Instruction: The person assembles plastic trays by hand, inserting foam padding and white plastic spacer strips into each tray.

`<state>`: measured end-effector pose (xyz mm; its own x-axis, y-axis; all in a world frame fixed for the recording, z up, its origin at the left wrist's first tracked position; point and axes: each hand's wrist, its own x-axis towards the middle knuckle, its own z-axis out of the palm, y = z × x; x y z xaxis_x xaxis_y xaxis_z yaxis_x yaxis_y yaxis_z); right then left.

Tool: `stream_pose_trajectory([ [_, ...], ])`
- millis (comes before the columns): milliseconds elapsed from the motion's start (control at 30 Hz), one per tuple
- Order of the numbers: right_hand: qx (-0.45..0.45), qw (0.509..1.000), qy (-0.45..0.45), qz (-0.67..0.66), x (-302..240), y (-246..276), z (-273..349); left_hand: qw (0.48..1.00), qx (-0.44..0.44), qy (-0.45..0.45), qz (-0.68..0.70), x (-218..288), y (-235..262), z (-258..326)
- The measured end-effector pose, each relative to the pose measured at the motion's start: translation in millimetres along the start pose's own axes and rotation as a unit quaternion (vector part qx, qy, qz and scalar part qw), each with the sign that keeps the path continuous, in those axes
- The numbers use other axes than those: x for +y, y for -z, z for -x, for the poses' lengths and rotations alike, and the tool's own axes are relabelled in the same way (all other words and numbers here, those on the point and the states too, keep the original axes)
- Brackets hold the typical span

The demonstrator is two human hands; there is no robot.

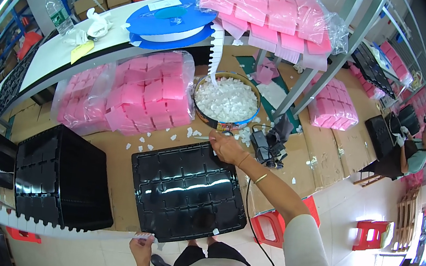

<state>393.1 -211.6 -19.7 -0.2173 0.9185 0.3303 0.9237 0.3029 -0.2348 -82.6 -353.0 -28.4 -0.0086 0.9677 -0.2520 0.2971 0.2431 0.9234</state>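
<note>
A black plastic tray [190, 188] with a grid of shallow compartments lies on the table in front of me. At its near left corner, the closed fingers of my left hand [141, 249] grip the end of a long white notched strip [68, 230], which runs off to the left. My right hand [226, 148] is closed at the tray's far edge; a thin pale sliver shows beside its fingertips, too small to name. Just beyond it stands a round tin [253, 121] heaped with small white pieces [226, 100]. One small white piece [215, 232] sits on the tray's near edge.
Stacked black trays [64, 178] stand at the left. Bagged pink blocks [151, 93] sit behind, under a shelf holding a blue reel [171, 16]. A power adapter with cables [263, 147] lies right of the tin. Red stools [270, 228] and a co-worker [415, 150] are at the right.
</note>
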Motion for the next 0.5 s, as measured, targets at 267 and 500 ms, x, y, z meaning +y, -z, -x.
stream_pose_trajectory([
  [267,-0.044,0.999,0.026,0.008,-5.8,4.7,0.7,0.999,-0.005,0.012,-0.039,-3.3,4.5,-4.7],
  [500,-0.040,0.996,-0.015,-0.079,-15.8,6.9,23.2,0.999,-0.018,0.017,-0.025,3.4,4.4,4.6],
])
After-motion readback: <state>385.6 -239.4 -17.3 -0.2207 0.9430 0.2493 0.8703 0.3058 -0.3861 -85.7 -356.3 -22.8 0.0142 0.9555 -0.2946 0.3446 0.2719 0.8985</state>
